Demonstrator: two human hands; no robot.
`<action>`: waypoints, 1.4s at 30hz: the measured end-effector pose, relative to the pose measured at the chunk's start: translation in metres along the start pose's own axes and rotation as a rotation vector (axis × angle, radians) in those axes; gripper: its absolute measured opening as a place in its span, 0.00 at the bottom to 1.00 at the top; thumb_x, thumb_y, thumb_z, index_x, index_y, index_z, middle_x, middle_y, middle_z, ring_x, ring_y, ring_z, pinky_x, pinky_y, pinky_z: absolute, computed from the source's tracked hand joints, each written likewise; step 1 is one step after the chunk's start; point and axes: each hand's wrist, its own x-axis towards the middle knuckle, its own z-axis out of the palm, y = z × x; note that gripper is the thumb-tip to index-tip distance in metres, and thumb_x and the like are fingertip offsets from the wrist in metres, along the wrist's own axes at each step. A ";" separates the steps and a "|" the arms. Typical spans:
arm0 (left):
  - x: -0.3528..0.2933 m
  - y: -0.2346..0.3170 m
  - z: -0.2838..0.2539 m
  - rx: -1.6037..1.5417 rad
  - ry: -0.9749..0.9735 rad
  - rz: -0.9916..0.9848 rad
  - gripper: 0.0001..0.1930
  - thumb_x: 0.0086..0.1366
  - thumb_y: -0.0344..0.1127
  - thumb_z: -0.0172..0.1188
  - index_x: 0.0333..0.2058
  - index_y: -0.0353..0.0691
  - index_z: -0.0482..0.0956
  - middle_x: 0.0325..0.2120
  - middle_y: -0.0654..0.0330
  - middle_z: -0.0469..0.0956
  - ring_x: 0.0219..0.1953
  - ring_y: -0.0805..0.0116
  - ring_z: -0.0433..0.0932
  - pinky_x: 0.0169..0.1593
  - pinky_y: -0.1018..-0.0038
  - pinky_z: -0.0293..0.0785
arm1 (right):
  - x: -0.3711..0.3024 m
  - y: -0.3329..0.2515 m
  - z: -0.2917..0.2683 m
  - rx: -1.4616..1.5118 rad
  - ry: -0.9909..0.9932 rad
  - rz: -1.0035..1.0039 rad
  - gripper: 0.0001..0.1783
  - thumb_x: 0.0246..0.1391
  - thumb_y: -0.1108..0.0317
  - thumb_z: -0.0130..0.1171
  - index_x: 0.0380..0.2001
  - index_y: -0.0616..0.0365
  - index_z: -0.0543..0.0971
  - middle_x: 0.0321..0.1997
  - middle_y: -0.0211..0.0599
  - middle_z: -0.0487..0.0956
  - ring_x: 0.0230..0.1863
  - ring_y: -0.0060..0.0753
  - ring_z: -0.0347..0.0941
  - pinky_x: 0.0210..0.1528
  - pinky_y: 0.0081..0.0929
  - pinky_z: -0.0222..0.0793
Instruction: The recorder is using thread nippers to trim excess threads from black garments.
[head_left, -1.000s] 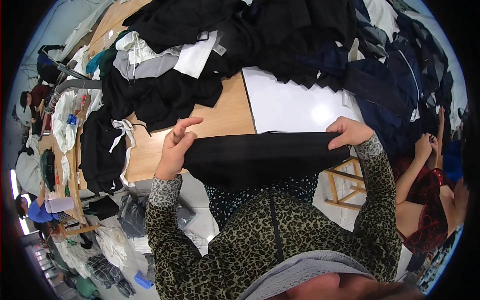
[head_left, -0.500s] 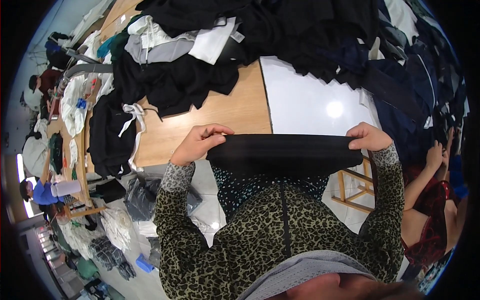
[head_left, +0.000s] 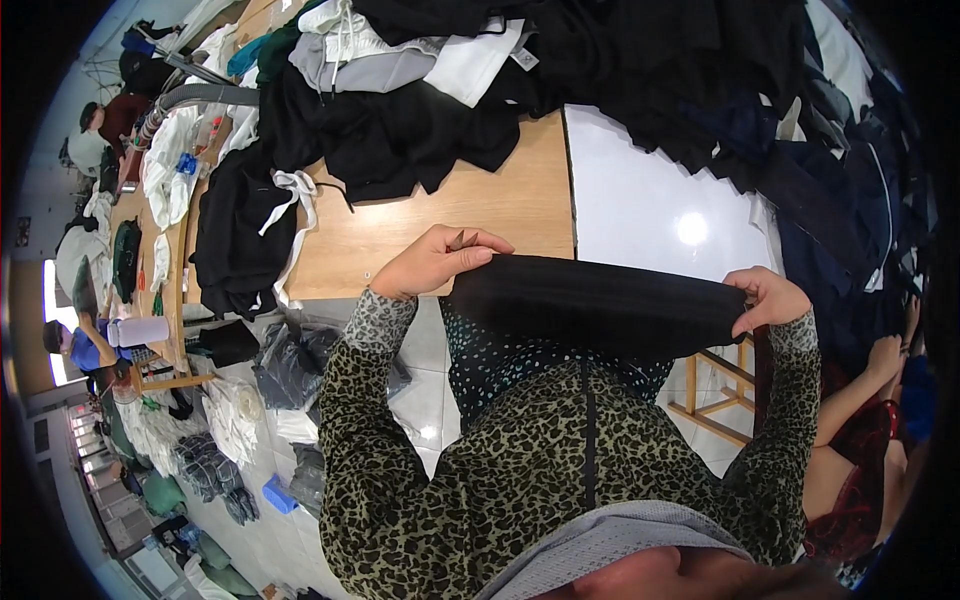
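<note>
A black garment (head_left: pixel 600 300) is stretched sideways in front of my body, its upper edge a straight band. My left hand (head_left: pixel 435 262) pinches the band's left end between thumb and fingers. A small dark pointed thing (head_left: pixel 462 240) shows between those fingers, too small to name. At the other end my right hand (head_left: pixel 770 300) grips the band's right corner, slightly lower than the left. The garment hangs over my lap, and its lower part merges with my dark spotted clothing (head_left: pixel 520 370).
Ahead is a wooden table (head_left: pixel 450 220) joined to a white tabletop (head_left: pixel 640 210). Black garments (head_left: pixel 400 140) are heaped across its far side, dark blue ones (head_left: pixel 830 210) at right. A wooden stool (head_left: pixel 720 395) stands below. A co-worker's arm (head_left: pixel 860 390) is close on the right.
The black garment has tilted, its right end now lower than its left. My right hand has turned and dropped slightly. The view has shifted, so the table appears farther right.
</note>
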 end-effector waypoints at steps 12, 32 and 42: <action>-0.012 0.032 0.021 0.464 -0.085 0.028 0.17 0.47 0.27 0.70 0.36 0.36 0.74 0.28 0.64 0.75 0.26 0.76 0.70 0.29 0.78 0.67 | 0.012 -0.011 0.045 -0.860 1.027 -0.646 0.14 0.31 0.86 0.58 0.22 0.61 0.66 0.22 0.38 0.65 0.22 0.35 0.63 0.26 0.23 0.60; -0.001 -0.059 0.073 0.821 0.873 0.931 0.18 0.34 0.19 0.60 0.27 0.39 0.66 0.24 0.57 0.67 0.24 0.57 0.73 0.24 0.69 0.70 | 0.059 0.103 0.052 -0.640 1.806 -0.911 0.24 0.38 0.76 0.70 0.27 0.55 0.60 0.28 0.29 0.63 0.30 0.25 0.61 0.37 0.19 0.62; 0.006 -0.061 0.076 0.794 0.887 0.876 0.16 0.30 0.18 0.58 0.22 0.36 0.65 0.19 0.55 0.67 0.19 0.59 0.69 0.20 0.70 0.65 | 0.069 0.115 0.053 -0.465 1.740 -0.958 0.23 0.39 0.82 0.65 0.28 0.55 0.59 0.29 0.30 0.63 0.31 0.25 0.62 0.40 0.19 0.63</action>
